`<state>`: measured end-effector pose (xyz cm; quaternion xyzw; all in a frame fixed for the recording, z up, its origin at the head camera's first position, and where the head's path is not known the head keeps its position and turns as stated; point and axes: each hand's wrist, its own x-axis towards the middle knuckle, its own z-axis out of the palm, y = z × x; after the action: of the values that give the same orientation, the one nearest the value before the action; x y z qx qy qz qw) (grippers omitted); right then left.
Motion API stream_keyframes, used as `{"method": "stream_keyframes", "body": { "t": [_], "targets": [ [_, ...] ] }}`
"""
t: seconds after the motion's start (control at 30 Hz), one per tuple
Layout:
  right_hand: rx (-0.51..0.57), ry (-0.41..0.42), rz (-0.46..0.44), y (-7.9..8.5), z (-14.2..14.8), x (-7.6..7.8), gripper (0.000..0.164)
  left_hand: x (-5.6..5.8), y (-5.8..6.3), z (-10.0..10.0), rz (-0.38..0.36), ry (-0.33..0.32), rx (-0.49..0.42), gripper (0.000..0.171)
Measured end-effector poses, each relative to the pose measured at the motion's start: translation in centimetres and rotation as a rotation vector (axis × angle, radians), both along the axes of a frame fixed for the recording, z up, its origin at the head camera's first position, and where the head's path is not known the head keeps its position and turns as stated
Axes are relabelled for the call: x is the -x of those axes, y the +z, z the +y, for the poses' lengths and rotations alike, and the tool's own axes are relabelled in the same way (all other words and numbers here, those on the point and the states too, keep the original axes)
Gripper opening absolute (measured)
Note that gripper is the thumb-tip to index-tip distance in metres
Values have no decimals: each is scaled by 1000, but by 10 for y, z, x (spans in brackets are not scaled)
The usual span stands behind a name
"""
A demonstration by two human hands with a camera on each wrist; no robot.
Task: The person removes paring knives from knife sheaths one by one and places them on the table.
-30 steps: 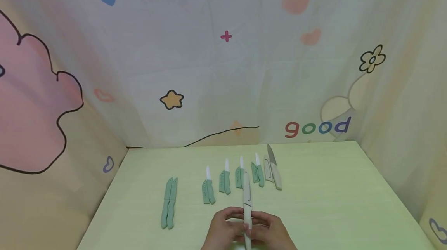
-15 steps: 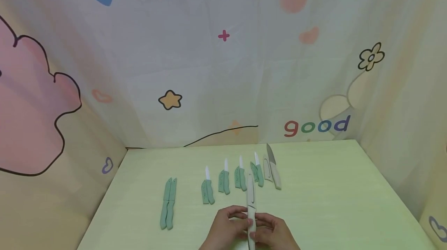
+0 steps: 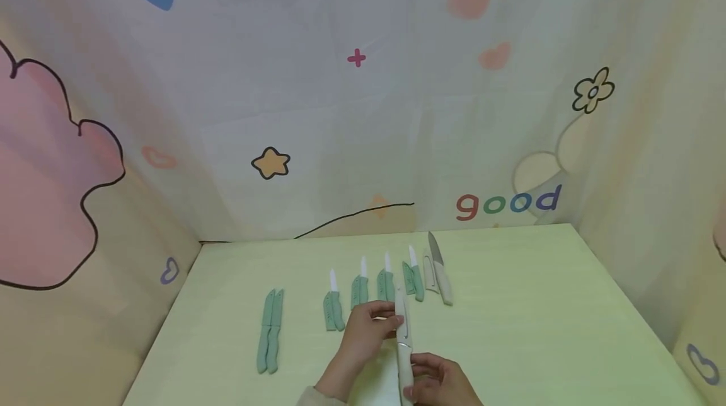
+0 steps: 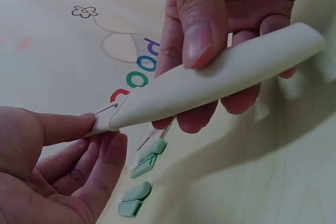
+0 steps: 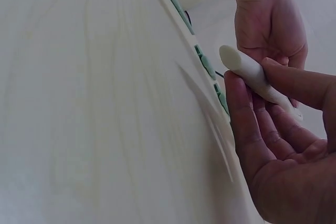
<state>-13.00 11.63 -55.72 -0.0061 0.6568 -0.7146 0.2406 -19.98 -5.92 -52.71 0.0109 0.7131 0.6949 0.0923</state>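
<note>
A cream-handled knife (image 3: pixel 405 368) in its pale sheath (image 3: pixel 401 308) is held up between both hands, tip away from me. My left hand (image 3: pixel 365 333) pinches the sheath between thumb and fingers. Lower down, my right hand (image 3: pixel 441 382) grips the handle, thumb on top and fingers beneath. In the left wrist view the handle (image 4: pixel 210 82) crosses the picture, and the sheath's end (image 4: pixel 103 119) sits against it. The blade is hidden inside the sheath. From the right wrist view, the rounded handle end (image 5: pixel 231 57) pokes out past my right fingers.
Two sheathed green knives (image 3: pixel 270 330) lie side by side on the left of the table (image 3: pixel 539 343). Across the back are several small green knives (image 3: pixel 338 311) with bare white blades and sheaths beside them. A cream knife (image 3: pixel 443 280) with a bare grey blade lies beside its sheath (image 3: pixel 431 273).
My left hand has moved forward from the handle to the sheath. The right hand stays on the handle, slightly lower in view. The knives on the table keep their places.
</note>
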Motion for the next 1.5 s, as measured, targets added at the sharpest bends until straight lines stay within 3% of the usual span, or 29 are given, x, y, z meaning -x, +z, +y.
{"method": "stream_keyframes", "body": {
  "t": [0.4, 0.83, 0.93, 1.07, 1.17, 1.5],
  "targets": [
    [0, -38, 28, 0, -3, -3, 50, 2, 5, 1, -18, -6, -42, 27],
    [-89, -35, -48, -2, -8, -5, 48, 8, 10, -5, -12, 47, -52, 26],
    [-141, -39, -64, -2, -9, -5, 45, 3, 22, -5, -14, 46, -44, 25],
    [-158, -34, -73, -3, -9, -8, 41, 4, 22, -8, -15, 51, -48, 25],
    [-132, -27, -67, -4, -9, -10, 38, 11, 10, -11, -6, 54, -61, 26],
    [-66, 19, -55, -8, -9, -14, 35, 16, 14, -17, -13, 50, -88, 26]
  ]
}}
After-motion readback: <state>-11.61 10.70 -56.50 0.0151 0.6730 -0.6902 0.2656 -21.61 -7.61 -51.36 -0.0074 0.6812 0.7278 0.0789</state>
